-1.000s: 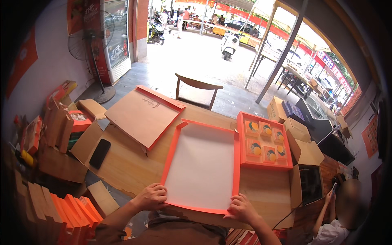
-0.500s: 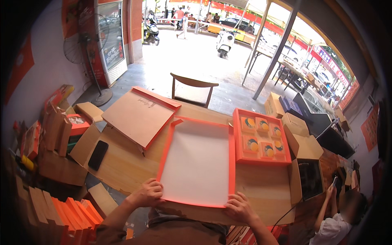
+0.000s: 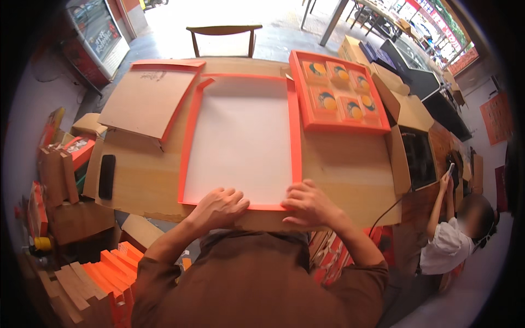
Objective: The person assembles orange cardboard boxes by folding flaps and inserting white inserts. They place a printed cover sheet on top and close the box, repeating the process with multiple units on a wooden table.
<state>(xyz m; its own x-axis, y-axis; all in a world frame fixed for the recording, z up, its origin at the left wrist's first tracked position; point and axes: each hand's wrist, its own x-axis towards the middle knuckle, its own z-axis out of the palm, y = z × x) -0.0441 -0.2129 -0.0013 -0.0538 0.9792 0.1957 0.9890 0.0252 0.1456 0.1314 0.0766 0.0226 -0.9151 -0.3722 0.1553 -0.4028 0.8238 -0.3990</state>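
An open shallow cardboard box (image 3: 240, 136), with orange-red walls and a white inner bottom, lies on the wooden table in front of me. Fingers of my left hand (image 3: 221, 206) curl over its near wall, left of the middle. My right hand (image 3: 307, 203) grips the near right corner, with its fingers bent over the rim. The undersides of both hands are hidden. Past the box's right wall sits an orange box (image 3: 343, 126) holding several small square packs with a yellow and dark round design.
A flattened brown cardboard box (image 3: 145, 101) with an orange edge lies at far left. The black phone (image 3: 106, 176) rests near the table's left end. Folded orange cardboard (image 3: 109, 270) stands low left. A chair (image 3: 224, 41) is beyond the table; a seated person (image 3: 451, 240) is at right.
My view has tilted downward. My left hand has slid from the near left corner towards the middle of the near wall. The right hand stays at its corner, fingers more bent.
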